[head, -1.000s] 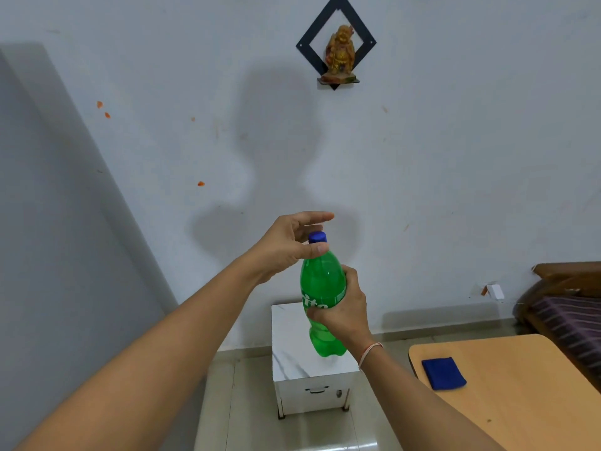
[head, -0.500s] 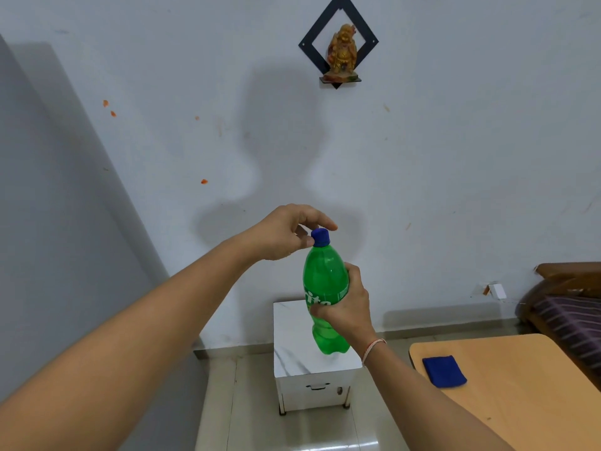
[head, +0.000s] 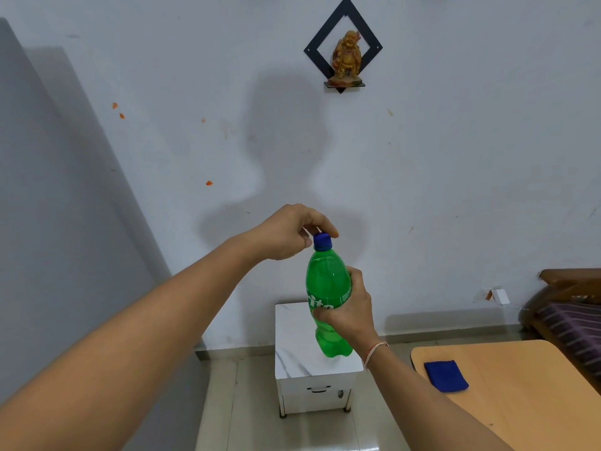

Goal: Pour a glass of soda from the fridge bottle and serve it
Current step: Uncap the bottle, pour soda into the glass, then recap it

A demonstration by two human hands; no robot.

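I see the bottle (head: 328,288) held upright in mid-air, in front of the wall and above a small white cabinet (head: 302,346). My right hand (head: 349,312) is wrapped around its green body at the label, gripping it firmly. My left hand (head: 292,232) is curled over the top, fingers pinched on the blue cap (head: 322,240), which sits on the neck. At lower right a wooden bench (head: 527,385) carries a blue cloth (head: 445,375), well apart from the bottle. A figurine (head: 346,58) hangs on the wall above.
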